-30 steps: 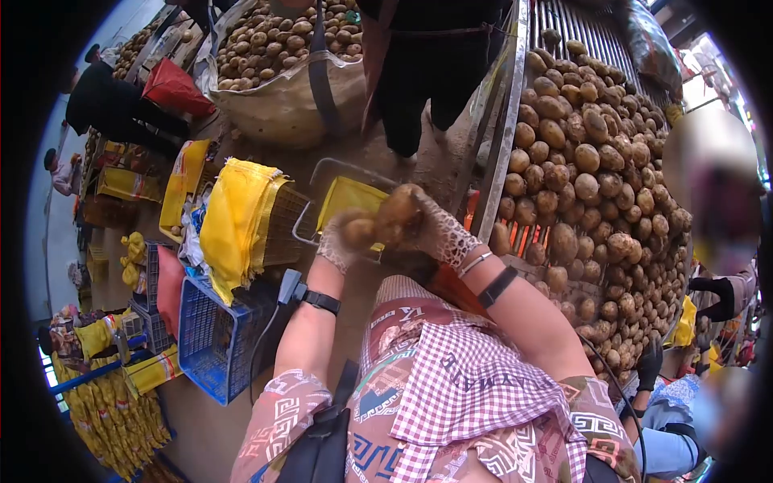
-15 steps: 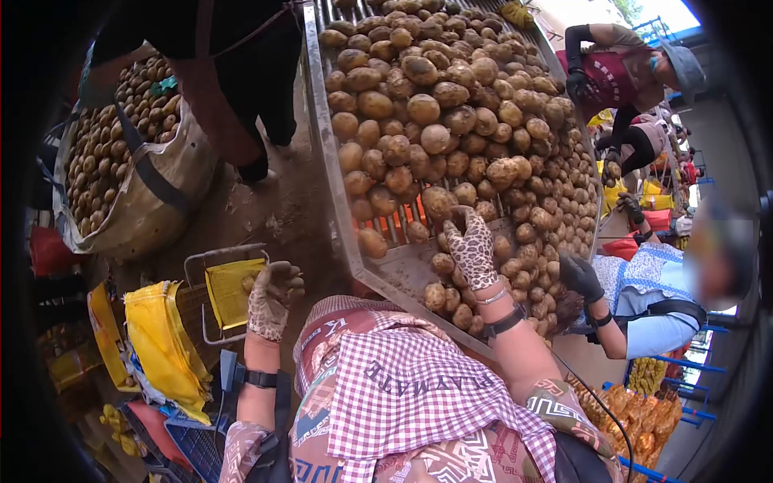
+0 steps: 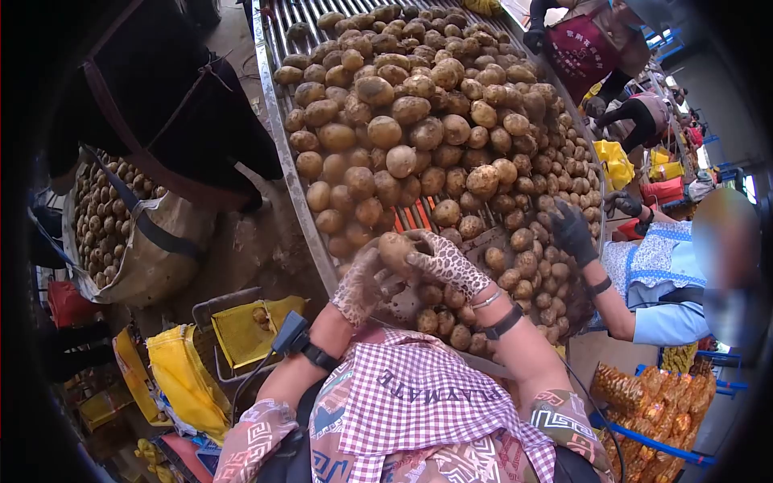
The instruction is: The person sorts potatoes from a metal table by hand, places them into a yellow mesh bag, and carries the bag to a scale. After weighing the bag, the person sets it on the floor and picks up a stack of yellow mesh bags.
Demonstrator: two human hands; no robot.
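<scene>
Both my hands, in leopard-print gloves, meet over the near edge of the sorting table (image 3: 295,173). A brown potato (image 3: 395,252) sits between them. My right hand (image 3: 445,264) has its fingers closed round the potato's right side. My left hand (image 3: 360,288) is curled against its left side, with the fingertips partly hidden. Beyond them a large heap of soil-marked potatoes (image 3: 386,133) covers the metal rollers (image 3: 294,30). Several more potatoes lie in the corner to the right of my hands.
Yellow mesh bag (image 3: 256,332) on a metal frame, lower left, with a potato in it. A large sack (image 3: 165,233) of potatoes stands left, beside a person in dark clothes (image 3: 173,105). A co-worker's gloved hand (image 3: 573,233) reaches in from the right. Filled orange net bags (image 3: 656,406), lower right.
My left hand has come from beside the yellow bag to the potato. My right hand has drawn back toward my body, now with a potato. A potato now shows lower in the yellow bag.
</scene>
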